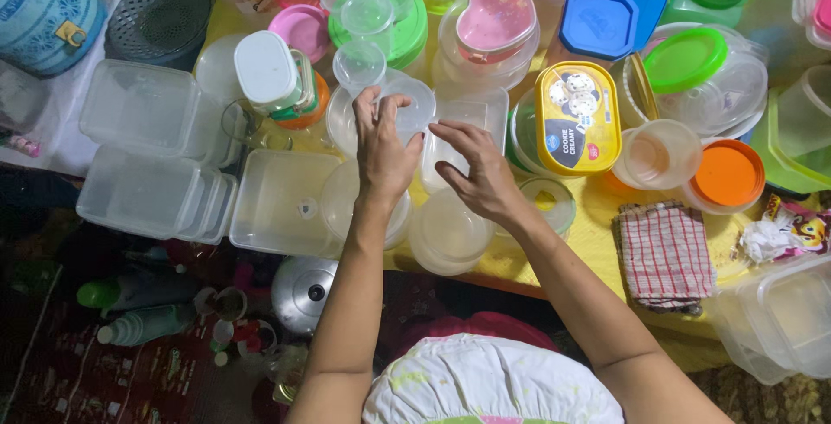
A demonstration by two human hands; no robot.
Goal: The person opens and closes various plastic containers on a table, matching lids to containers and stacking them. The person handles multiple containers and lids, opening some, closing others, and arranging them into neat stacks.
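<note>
The left hand (383, 151) is pressing spread fingers onto a clear round lid (407, 112). The right hand (481, 173) is hovering beside it, fingers loosely open and holding nothing. Pinching the lid's rim would likely lift it cleanly off the clear containers (463, 121).

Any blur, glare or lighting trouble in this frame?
Head view: even, bright light on the yellow table, soft shadows only; left hand and right hand sharp, no motion blur; clear round lid under the fingers shows mild sheen; floor at lower left is dim.

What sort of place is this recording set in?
Probably a home, on the floor by a low table with a yellow cover, crowded with plastic food containers; a checked cloth and a patterned rug suggest it.
</note>
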